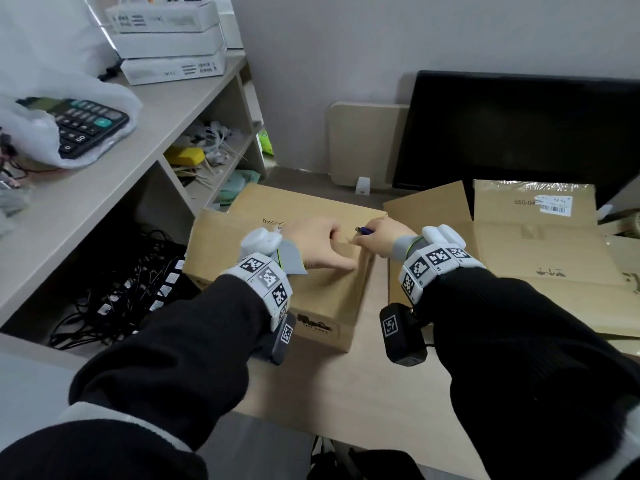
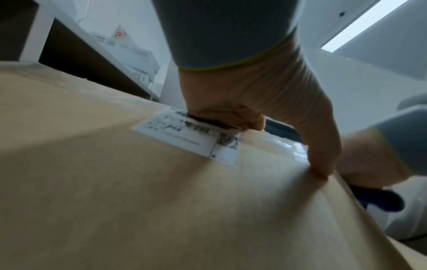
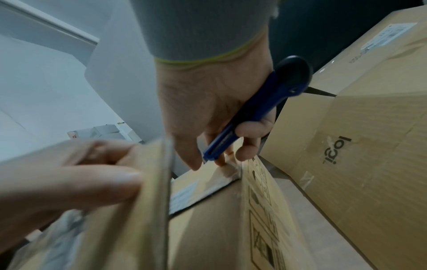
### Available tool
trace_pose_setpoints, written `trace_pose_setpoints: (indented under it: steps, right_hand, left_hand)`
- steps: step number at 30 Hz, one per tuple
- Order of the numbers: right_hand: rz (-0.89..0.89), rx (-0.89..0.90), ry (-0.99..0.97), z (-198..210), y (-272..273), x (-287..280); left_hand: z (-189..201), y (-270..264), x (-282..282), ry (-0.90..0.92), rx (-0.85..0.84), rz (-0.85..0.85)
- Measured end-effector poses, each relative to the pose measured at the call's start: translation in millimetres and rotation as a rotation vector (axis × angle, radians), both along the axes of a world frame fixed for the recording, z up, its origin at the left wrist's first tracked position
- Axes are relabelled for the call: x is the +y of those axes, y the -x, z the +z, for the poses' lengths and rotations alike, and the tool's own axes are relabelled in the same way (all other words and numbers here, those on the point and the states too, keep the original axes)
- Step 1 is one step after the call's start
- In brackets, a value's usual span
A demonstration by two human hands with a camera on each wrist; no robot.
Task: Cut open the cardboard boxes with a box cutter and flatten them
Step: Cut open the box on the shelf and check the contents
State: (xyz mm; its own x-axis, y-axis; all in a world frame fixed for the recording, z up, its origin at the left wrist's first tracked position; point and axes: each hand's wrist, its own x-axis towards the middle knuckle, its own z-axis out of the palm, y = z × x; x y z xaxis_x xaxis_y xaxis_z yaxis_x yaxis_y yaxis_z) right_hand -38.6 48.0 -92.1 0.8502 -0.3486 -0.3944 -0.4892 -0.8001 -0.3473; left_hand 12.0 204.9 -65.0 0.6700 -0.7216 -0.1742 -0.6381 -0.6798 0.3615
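The right hand (image 3: 208, 102) is wrapped round the blue box cutter (image 3: 254, 107), thumb and fingers curled along its body, with the tip down at the taped seam on the right end of the closed cardboard box (image 1: 277, 237); whether any blade is out, the blur hides. The left hand (image 1: 318, 244) lies on top of the same box, thumb pressed at the near edge and the other fingers bent over the lid by the shipping label (image 2: 187, 138), so it holds the box rather than resting flat on it. The two hands sit very close together at that right-hand edge, and this is the point to mind: I judge the cut goes best if the left hand moves back along the lid, out of the line of the cutter, and presses down to keep the box from sliding on the desk (image 1: 346, 393). A shallow stroke along the tape, drawn away from the steadying fingers, should part the seam without digging into the card. The box stands in the middle of the desk, still closed and unflattened, while a flattened box (image 1: 519, 244) lies just to its right, in front of the dark monitor (image 1: 519, 133)
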Motion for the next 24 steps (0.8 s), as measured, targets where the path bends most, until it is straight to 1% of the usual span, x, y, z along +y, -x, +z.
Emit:
trace_pose_setpoints:
  steps: [2, 5, 8, 10, 12, 13, 15, 17, 18, 20, 23, 24]
  right_hand:
    - [0.002, 0.010, -0.054, 0.7, 2.8, -4.0]
    - [0.015, 0.017, -0.087, 1.8, 6.8, -3.1]
    - [0.015, 0.021, -0.063, 2.1, 10.7, 3.4]
    - [-0.005, 0.003, -0.031, -1.6, 11.6, 5.6]
    - [0.032, 0.011, 0.042, -4.5, 10.4, 12.6]
    - [0.066, 0.034, 0.086, -7.8, 8.8, 17.1]
    - [0.086, 0.059, 0.153, -15.1, 6.9, 23.3]
    - [0.064, 0.036, 0.156, -22.4, 8.3, 27.0]
    - [0.050, 0.017, 0.155, -25.9, 9.6, 27.0]
    - [0.040, -0.007, 0.143, -32.1, 13.1, 28.5]
    - [0.028, -0.045, 0.139, -36.5, 16.2, 28.8]
    - [0.030, -0.062, 0.142, -38.1, 18.0, 28.9]
  left_hand:
    - [16.2, 2.5, 9.5, 0.032, 0.000, -0.062]
    - [36.3, 9.1, 28.6, 0.037, 0.110, -0.045]
    - [46.9, 18.5, 41.7, -0.089, 0.133, 0.005]
    - [46.1, 21.8, 45.7, -0.185, 0.219, -0.007]
    - [37.4, 30.7, 57.2, -0.300, 0.348, -0.021]
    - [27.8, 35.0, 66.9, -0.318, 0.400, -0.008]
    - [10.4, 42.4, 83.6, -0.259, 0.439, 0.023]
    - [-1.9, 48.5, 94.8, -0.187, 0.418, 0.019]
    - [-5.3, 50.4, 97.3, -0.202, 0.391, 0.011]
    - [-8.4, 56.3, 101.5, -0.312, 0.331, -0.007]
    - [-19.2, 60.5, 101.1, -0.486, 0.173, -0.061]
    - [-22.0, 61.4, 100.6, -0.514, 0.130, -0.065]
